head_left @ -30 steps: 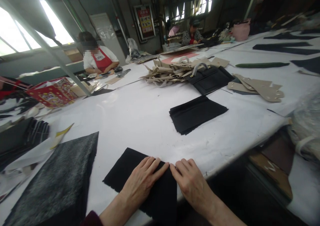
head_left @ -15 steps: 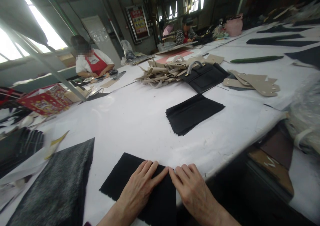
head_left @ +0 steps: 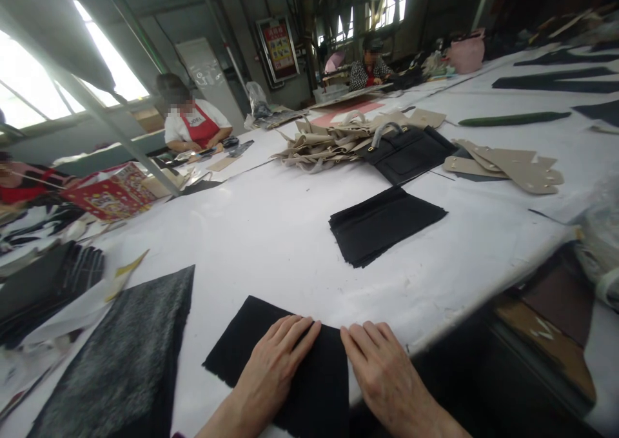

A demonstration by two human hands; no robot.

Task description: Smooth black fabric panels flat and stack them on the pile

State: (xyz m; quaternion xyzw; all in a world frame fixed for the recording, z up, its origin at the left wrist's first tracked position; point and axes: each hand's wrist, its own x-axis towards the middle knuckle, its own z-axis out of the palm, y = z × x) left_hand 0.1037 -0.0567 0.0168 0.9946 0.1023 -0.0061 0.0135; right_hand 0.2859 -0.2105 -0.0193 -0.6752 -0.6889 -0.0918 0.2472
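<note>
One black cloth (head_left: 323, 373) lies at the worktop's (head_left: 242, 225) near edge beneath your flattened left hand (head_left: 278, 357); your right hand (head_left: 380, 367), grip unclear, touches the cloth's far-right corner.

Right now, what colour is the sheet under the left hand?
Plain black sheet under the left hand; head view shows it best.

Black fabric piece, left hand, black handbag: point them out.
Black fabric piece (head_left: 322, 383), head view: uncovered lower part.
Left hand (head_left: 279, 354), head view: back of the hand.
Black handbag (head_left: 410, 155), head view: front panel.
</note>
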